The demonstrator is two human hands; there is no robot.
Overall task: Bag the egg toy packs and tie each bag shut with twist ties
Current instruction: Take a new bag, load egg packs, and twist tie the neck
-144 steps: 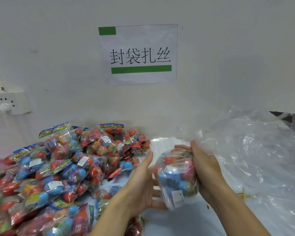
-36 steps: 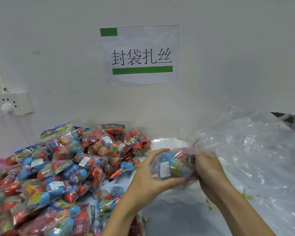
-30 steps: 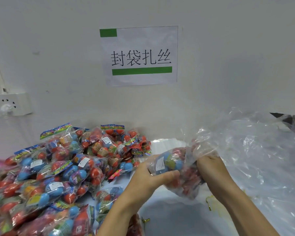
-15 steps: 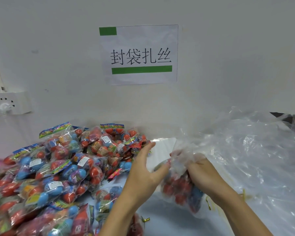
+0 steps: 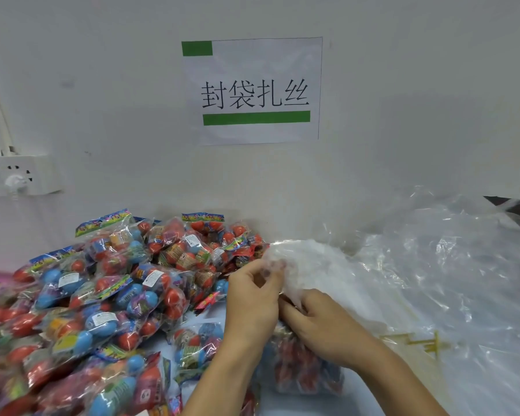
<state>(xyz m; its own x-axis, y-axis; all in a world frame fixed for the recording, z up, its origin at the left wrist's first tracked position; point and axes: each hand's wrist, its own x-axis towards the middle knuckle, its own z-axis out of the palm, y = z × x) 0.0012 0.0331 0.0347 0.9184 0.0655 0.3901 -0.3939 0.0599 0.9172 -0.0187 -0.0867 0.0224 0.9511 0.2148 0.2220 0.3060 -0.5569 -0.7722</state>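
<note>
Both hands on the filled bag (image 5: 306, 373): left hand (image 5: 252, 301) pinches its bunched neck, right hand (image 5: 321, 328) curls around it just below.

I'm seeing a paper sign (image 5: 252, 91) with green bars hanging on the white wall (image 5: 418, 85), a socket strip (image 5: 18, 175) sitting far left.

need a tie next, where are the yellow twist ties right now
In the head view, the yellow twist ties lie on the table under clear plastic sheeting, just beyond the right hand.
</note>
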